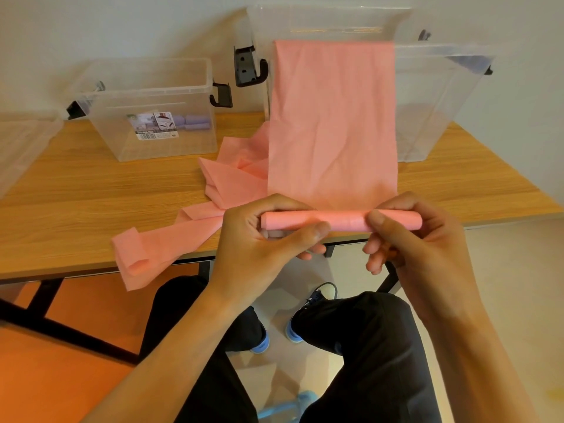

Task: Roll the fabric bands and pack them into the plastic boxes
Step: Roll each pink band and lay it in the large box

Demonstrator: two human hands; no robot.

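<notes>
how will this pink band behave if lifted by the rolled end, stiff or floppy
Probably floppy: the pink band drapes limp and creased over the large clear box. Likely light, since the left hand and right hand hold the roll with fingertips. It may unwind if released.

The person wears black trousers (pixel 366 355) and dark sneakers (pixel 314 303) with light-blue soles, and both forearms (pixel 183 355) are bare.

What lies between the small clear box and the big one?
Head view: crumpled slack of the pink band lies on the table there.
</notes>
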